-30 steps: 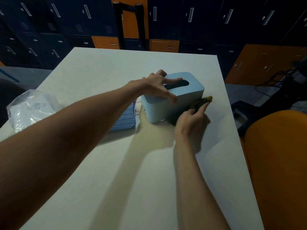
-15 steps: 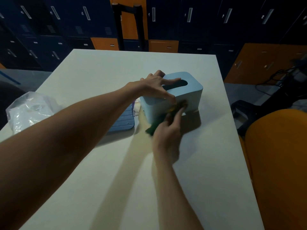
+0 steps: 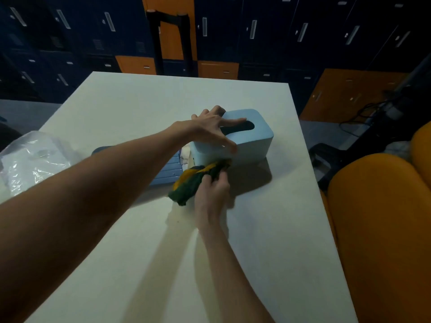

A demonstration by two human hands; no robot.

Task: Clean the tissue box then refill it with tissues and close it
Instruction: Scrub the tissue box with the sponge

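Note:
A light blue tissue box (image 3: 253,145) with a dark oval slot on top stands on the white table (image 3: 268,229). My left hand (image 3: 211,128) lies spread over its top and near corner, holding it down. My right hand (image 3: 213,194) grips a green and yellow cloth (image 3: 196,180) pressed against the box's near lower left corner. A blue ribbed lid-like panel (image 3: 166,172) lies flat to the left of the box, partly hidden by my left arm. Some white tissue (image 3: 185,155) shows between panel and box.
A crumpled clear plastic bag with white contents (image 3: 32,159) sits at the table's left edge. An orange chair (image 3: 382,224) stands close to the right edge. Dark blue and orange lockers line the back, with cables on the floor at right.
My right hand has swept the cloth leftward along the box's near side, from its right end to its left corner. My left hand stays on top of the box.

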